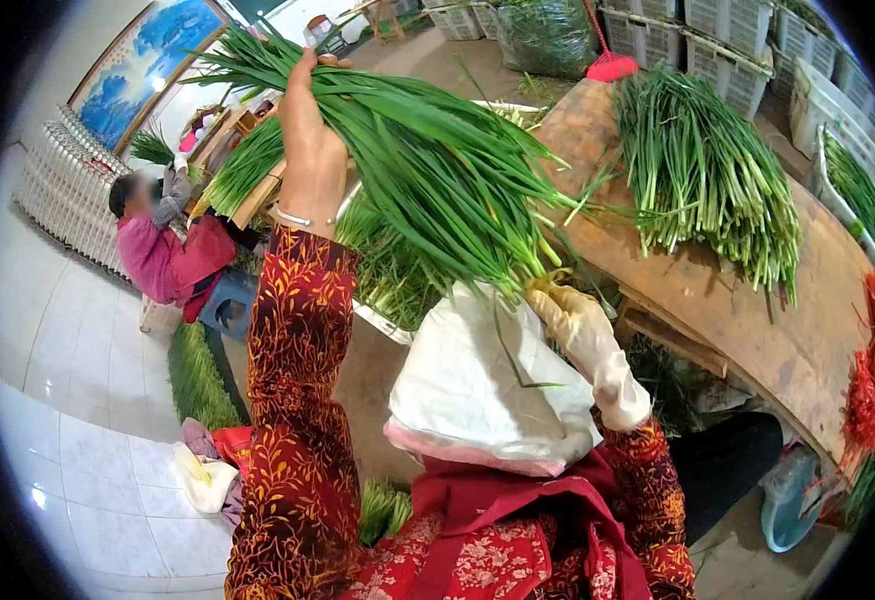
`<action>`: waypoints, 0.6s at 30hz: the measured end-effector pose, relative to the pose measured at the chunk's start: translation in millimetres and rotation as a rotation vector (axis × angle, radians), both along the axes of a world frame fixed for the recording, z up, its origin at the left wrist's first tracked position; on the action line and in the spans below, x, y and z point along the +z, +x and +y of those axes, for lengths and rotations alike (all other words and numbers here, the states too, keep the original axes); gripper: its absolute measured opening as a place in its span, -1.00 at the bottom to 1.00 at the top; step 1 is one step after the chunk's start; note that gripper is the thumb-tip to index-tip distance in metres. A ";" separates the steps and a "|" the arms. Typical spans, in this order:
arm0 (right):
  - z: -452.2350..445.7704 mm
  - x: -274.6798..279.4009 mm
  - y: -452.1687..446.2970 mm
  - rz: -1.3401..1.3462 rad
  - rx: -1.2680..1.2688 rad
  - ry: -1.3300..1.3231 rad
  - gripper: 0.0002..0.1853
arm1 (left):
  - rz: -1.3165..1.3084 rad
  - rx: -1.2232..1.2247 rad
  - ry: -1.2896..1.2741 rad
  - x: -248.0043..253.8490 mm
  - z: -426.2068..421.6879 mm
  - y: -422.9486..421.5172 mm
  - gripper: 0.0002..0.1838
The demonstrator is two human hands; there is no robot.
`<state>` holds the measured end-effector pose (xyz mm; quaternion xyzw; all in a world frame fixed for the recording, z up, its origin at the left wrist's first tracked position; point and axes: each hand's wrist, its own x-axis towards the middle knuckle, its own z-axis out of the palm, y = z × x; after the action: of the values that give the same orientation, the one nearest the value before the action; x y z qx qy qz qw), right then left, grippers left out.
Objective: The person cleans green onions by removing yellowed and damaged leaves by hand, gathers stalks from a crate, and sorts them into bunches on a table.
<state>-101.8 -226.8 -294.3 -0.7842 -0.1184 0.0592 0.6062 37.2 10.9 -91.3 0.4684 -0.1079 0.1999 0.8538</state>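
A large bunch of garlic chives (427,150) stretches across the middle of the view, leaf tips at the upper left, pale stem ends at the lower right. My bare left hand (312,135), with a bracelet at the wrist, is wrapped round its leafy part. My right hand (572,320), in a stained whitish glove, closes on the stem ends; its fingertips are partly hidden. Below the stems a white cloth (497,375) covers my lap. A second pile of chives (707,170) lies on the wooden board (597,220) to the right.
Red ties (867,370) hang at the board's right edge above a blue basin (789,505). A crate of loose chives (387,260) stands behind the bunch. Another person (172,240) sits at the left. White crates (722,60) are stacked at the back right.
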 end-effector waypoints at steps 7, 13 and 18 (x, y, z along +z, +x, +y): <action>19.6 4.6 25.9 0.025 0.103 0.131 -0.53 | -0.032 -0.024 -0.015 4.5 -15.3 -14.3 -0.84; 20.8 23.6 34.9 0.364 0.126 0.697 -0.68 | -0.074 -0.010 -0.014 2.8 -11.8 -6.5 -0.85; 15.4 40.0 25.9 0.396 0.064 0.812 -0.81 | -0.061 0.030 0.021 3.8 -9.4 -13.3 -0.85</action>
<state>-75.9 -211.4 -254.3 -0.4527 -0.0380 0.1753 0.8735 23.9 1.5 -87.5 0.4727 -0.1292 0.2258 0.8420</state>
